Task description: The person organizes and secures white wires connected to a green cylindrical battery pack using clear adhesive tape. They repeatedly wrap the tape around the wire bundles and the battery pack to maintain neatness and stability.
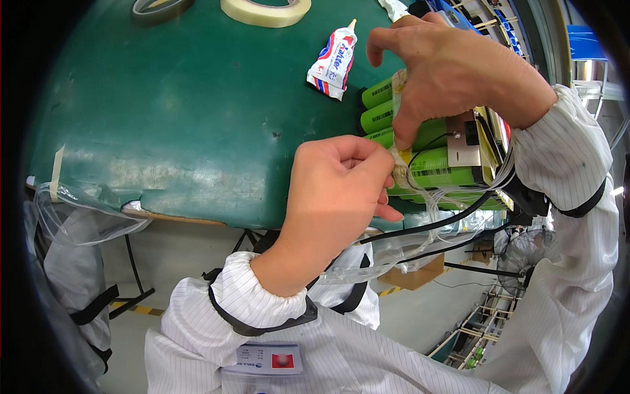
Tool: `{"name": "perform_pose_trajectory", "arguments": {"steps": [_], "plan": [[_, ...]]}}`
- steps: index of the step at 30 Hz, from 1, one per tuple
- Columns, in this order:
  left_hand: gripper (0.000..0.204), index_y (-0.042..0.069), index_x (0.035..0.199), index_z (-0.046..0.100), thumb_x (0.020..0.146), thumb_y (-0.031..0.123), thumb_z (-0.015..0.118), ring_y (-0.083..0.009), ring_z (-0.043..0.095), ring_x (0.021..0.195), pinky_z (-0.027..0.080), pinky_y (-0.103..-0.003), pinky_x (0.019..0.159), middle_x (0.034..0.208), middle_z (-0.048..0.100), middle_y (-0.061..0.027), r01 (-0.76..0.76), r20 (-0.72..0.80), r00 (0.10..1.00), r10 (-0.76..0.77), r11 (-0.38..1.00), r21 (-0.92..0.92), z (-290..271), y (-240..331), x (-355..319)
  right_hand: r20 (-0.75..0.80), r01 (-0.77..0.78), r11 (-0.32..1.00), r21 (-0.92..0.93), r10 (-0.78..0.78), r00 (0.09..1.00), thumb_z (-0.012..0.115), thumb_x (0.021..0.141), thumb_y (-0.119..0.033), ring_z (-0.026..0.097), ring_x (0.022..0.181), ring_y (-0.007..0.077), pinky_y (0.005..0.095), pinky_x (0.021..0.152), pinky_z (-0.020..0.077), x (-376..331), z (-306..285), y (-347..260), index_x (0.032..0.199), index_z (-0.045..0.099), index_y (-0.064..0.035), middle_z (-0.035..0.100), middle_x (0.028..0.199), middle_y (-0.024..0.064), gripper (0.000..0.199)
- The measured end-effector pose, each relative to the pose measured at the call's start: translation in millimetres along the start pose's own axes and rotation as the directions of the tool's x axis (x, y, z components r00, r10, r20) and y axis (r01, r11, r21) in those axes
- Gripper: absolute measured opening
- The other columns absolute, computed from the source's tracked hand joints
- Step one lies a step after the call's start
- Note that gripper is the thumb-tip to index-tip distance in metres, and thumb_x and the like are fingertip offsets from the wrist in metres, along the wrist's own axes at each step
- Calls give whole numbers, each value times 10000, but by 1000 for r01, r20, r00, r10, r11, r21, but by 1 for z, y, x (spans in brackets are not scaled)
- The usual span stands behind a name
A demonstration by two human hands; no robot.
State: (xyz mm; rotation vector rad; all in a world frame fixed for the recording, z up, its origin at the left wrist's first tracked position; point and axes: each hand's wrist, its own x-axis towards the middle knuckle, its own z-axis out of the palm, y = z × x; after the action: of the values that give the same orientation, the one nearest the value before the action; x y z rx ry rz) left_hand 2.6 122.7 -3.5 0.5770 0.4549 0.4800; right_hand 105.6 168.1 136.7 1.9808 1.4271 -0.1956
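A pack of green cylindrical battery cells (pixel 436 167) lies at the right edge of the table, with a metal plate (pixel 464 141) and a bundle of thin white wires (pixel 446 195) on its near side. Yellowish tape (pixel 399 172) runs along the cells. My right hand (pixel 459 69) arches over the pack, fingers apart, its thumb pressed against the taped side. Close by, my left hand (pixel 338 190) is closed in a pinch at the pack's left side near the tape. What sits between its fingertips is hidden.
On the green table (pixel 197 118) lie a white, red and blue glue tube (pixel 333 62), a cream tape roll (pixel 266 12) and a dark tape roll (pixel 161 12). Black cables (pixel 433 223) hang past the near edge. A cardboard box (pixel 412 272) and a fan (pixel 525 253) stand below.
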Motion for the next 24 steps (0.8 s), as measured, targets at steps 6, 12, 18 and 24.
{"name": "perform_pose_trajectory", "arguments": {"steps": [6,12,18,24], "plan": [[167,-86,874,644,892,71,593,-128,582,663,623,-352,567,759,605,-91,-26,-11,1000,25,998,-55,-2,-8,-2,-42,48,998,-46,-50,998,886,477,-209,528,1127,310,393,657,631,7,9,3,1209,563,-39,574,1137,154,818],[166,-70,865,632,900,86,588,-136,590,666,627,-366,572,760,603,-95,32,13,999,-32,998,-62,-2,-5,-3,3,84,992,98,-85,996,881,500,-226,540,1108,309,394,648,627,0,1,8,1203,565,-35,576,1112,167,794],[174,-62,859,624,901,104,596,-142,595,661,622,-367,552,746,594,-89,68,27,997,-66,995,-67,-4,-1,0,12,35,999,11,-35,999,861,535,-308,522,1166,334,417,755,579,-10,-9,-3,1220,576,-31,584,1174,179,792],[179,-54,871,631,898,122,608,-134,584,633,608,-354,519,722,582,-77,71,31,997,-69,996,-56,-1,2,1,-31,100,978,-185,-107,994,820,596,-441,480,1250,390,502,979,455,-30,-11,-11,1257,604,-19,582,1277,216,814]]}}
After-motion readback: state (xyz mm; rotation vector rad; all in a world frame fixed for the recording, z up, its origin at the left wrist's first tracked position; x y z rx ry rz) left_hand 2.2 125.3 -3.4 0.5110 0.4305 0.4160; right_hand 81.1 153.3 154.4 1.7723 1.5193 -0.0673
